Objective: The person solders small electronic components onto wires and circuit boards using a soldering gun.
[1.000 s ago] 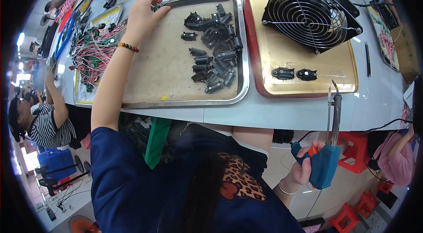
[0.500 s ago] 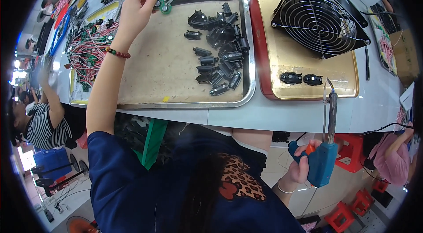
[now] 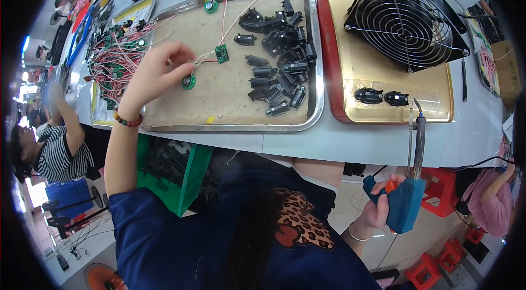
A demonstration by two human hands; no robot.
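Observation:
My left hand pinches thin red and white wires over the steel tray. From the wires hang a small green circuit board and a round green disc, both just above the tray floor. A pile of small black plastic parts fills the tray's right half. My right hand grips a blue soldering gun below the table edge, its metal tip pointing up toward the gold tray.
A black square fan sits on the gold tray with two black parts. A heap of wired green boards lies at the left. A person in a striped shirt sits left; another in pink right.
My left hand has drawn back from the tray's far left corner toward me, pulling a wired board and disc out over the tray. The soldering gun has barely moved.

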